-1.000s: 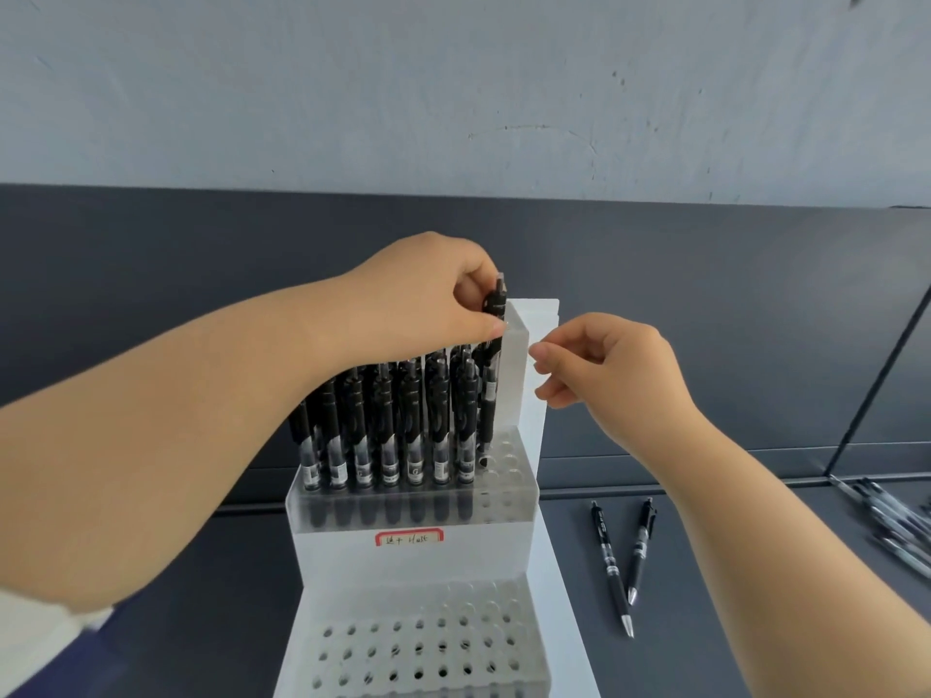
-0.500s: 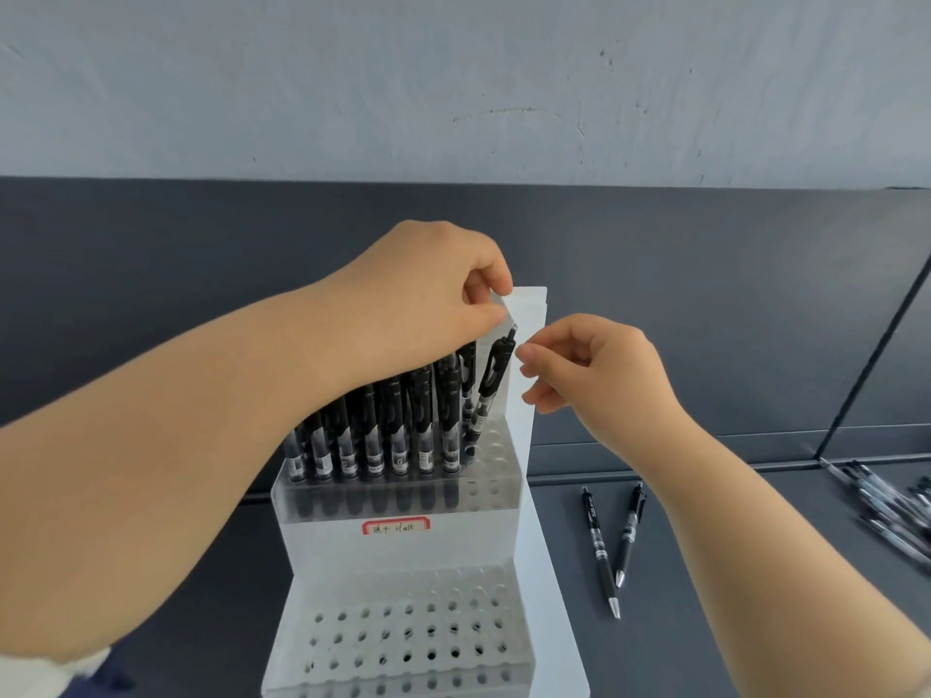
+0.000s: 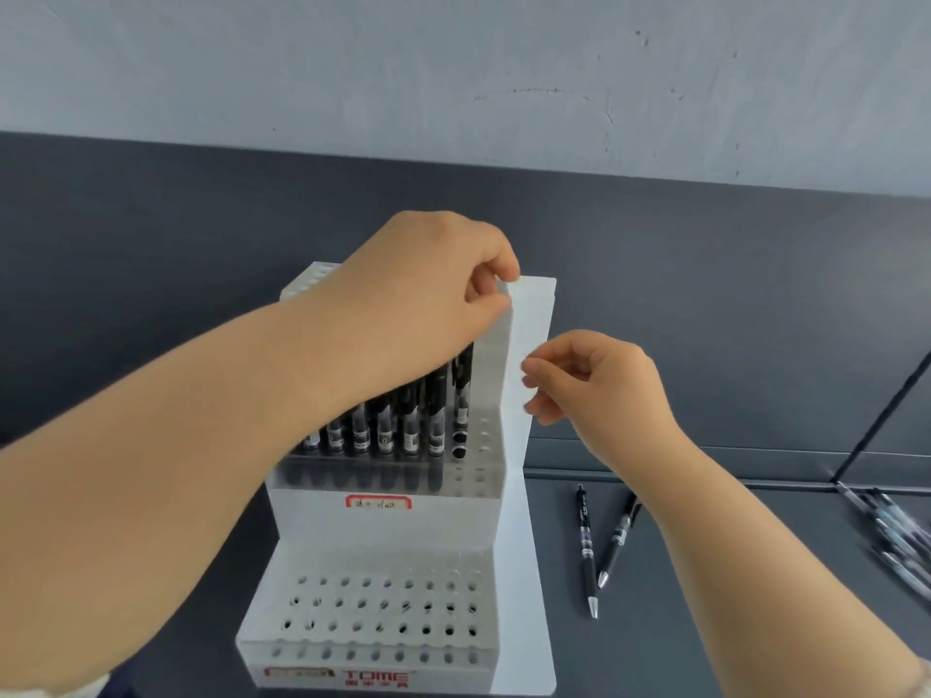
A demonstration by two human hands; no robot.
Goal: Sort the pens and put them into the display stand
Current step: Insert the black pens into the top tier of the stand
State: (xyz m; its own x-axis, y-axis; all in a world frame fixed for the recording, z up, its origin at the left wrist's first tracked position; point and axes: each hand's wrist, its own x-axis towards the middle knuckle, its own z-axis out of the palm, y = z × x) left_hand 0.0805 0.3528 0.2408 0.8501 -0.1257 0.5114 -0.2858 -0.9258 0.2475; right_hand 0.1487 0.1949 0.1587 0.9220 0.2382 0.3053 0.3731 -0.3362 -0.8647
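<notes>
Display stand (image 3: 398, 526) mid-frame, black pens (image 3: 408, 425) upright in upper tier, left hand (image 3: 418, 304) fingers curled at stand's top edge, grip unclear, right hand (image 3: 599, 380) fingers loosely curled, empty, loose pens (image 3: 587, 541) lower right.

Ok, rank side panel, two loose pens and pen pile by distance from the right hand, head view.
1. Side panel, just left of the right hand.
2. Two loose pens, on the table below it.
3. Pen pile, far right edge.
</notes>
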